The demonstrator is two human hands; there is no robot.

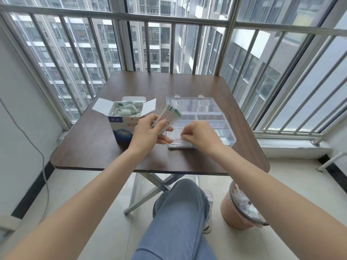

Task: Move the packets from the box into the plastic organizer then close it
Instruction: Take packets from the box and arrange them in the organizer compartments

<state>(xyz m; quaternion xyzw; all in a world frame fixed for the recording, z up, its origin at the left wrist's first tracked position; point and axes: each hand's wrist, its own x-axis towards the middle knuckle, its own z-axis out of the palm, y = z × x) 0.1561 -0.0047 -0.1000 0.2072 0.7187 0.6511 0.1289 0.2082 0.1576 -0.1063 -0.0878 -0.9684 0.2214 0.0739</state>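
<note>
An open white and blue cardboard box (120,124) stands on the table, with several pale green packets (125,110) inside. To its right lies a clear plastic organizer (228,136) with its lid (193,104) folded back. My left hand (150,131) grips a fanned bunch of packets (169,117) between the box and the organizer. My right hand (199,136) hovers over the organizer's near left compartment and pinches a single packet (175,138) there. More packets lie in the near right compartment (223,134).
The brown folding table (150,85) stands against a barred balcony window. A pink waste bin (242,209) sits on the floor at the right of my crossed legs. A grey cable (44,166) hangs along the left wall.
</note>
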